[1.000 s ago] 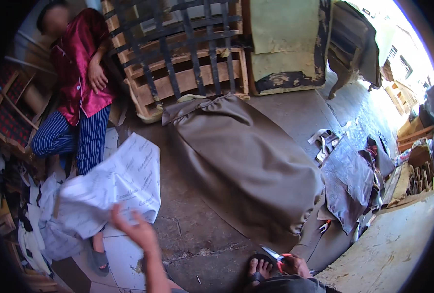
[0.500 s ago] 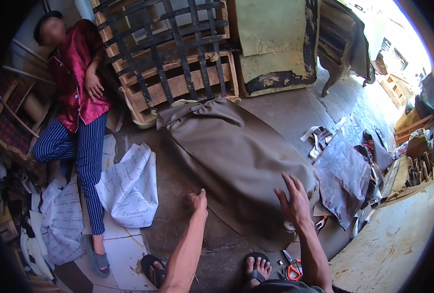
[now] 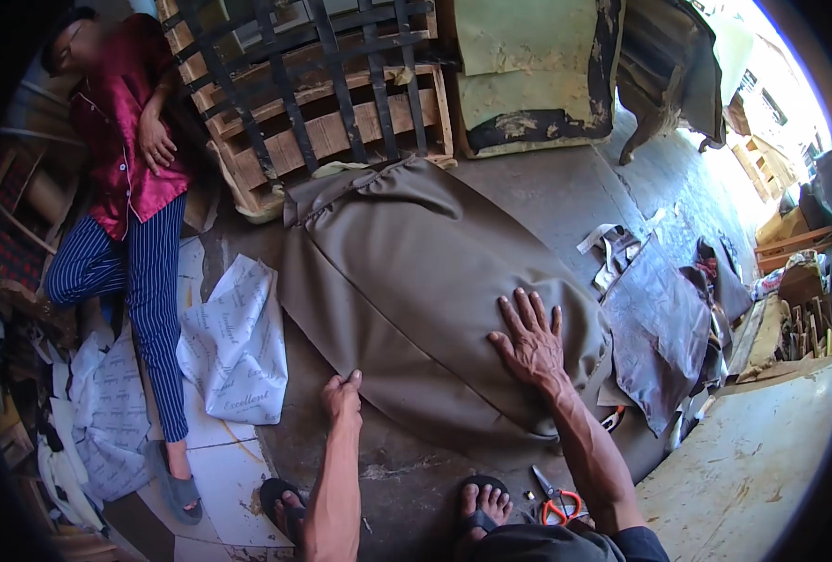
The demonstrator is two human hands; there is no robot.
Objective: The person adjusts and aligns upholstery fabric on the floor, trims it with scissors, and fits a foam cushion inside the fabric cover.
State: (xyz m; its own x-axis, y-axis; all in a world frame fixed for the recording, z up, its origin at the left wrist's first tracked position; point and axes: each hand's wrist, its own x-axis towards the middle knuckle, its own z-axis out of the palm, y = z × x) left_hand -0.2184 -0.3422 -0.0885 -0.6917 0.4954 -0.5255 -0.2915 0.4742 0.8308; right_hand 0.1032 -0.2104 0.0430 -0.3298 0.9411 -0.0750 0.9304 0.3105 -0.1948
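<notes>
Overhead, head view: a brown fabric cover (image 3: 416, 290) lies spread on the concrete floor (image 3: 547, 197), long axis running away from the person.
Left hand (image 3: 343, 395): closed, pinching the cover's near edge.
Right hand (image 3: 531, 339): flat, fingers spread, pressing the cover.
Nearby: scissors (image 3: 557, 501) beside the right foot.

free: bare floor (image 3: 547, 201) beyond cover | blocked: pallet (image 3: 341, 122) ahead, scissors (image 3: 557, 501) by feet
</notes>
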